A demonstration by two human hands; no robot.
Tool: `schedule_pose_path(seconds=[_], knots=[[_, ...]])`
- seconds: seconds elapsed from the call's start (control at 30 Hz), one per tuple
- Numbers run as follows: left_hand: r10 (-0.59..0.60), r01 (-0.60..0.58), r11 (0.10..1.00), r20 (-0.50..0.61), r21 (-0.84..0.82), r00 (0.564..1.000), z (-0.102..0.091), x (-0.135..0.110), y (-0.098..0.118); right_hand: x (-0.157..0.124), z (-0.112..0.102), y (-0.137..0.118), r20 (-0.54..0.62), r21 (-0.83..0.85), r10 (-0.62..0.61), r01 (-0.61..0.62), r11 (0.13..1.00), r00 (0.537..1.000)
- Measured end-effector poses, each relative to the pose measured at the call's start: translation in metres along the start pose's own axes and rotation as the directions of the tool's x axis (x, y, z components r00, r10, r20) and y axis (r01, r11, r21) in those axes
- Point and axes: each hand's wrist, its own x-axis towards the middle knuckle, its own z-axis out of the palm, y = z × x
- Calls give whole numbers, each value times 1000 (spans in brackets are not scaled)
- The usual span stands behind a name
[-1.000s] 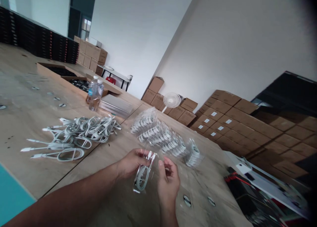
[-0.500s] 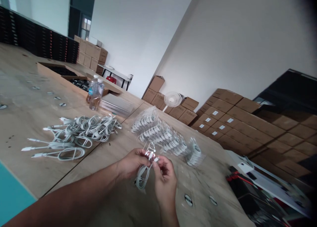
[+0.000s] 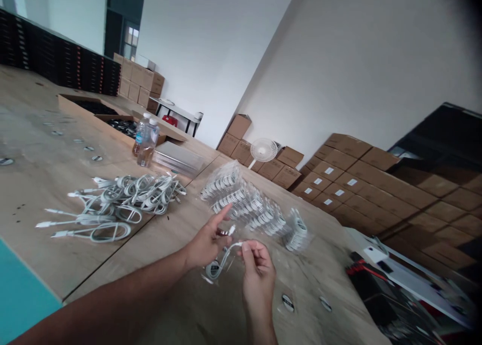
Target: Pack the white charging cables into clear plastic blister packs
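Observation:
A coiled white charging cable (image 3: 225, 258) hangs between my two hands above the table, its loop lying over a clear plastic bag with a dark oval label (image 3: 214, 267). My left hand (image 3: 206, 242) has its index finger stretched out, while the thumb and other fingers are closed on the cable near a white connector (image 3: 232, 230). Pinched between thumb and fingertips of my right hand (image 3: 257, 264) is another end of the same cable. Beyond my hands lie rows of bagged white cables (image 3: 259, 209). To the left is a loose pile of coiled white cables (image 3: 143, 194).
Flat clear bags with oval labels (image 3: 288, 303) lie right of my hands. Two bottles (image 3: 147, 146), a stack of clear sheets (image 3: 176, 159) and a cardboard tray (image 3: 75, 104) stand farther back. Black equipment (image 3: 372, 295) is at the right, a teal mat (image 3: 22, 290) at the left.
My hands have moved apart, the right drawing one cable end to the right. My left index finger has straightened, and the cable's upper loop no longer shows above the fingers.

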Motion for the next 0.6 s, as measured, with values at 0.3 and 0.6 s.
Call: schedule_pose_path(seconds=[0.3,0.6], knots=[[178,-191,924,71,330,981,-3,2,-6,0,-1,9,14,33,-21,21,999,1000],[218,-257,894,146,368,965,0,-1,6,0,2,7,-29,12,61,-60,998,998]])
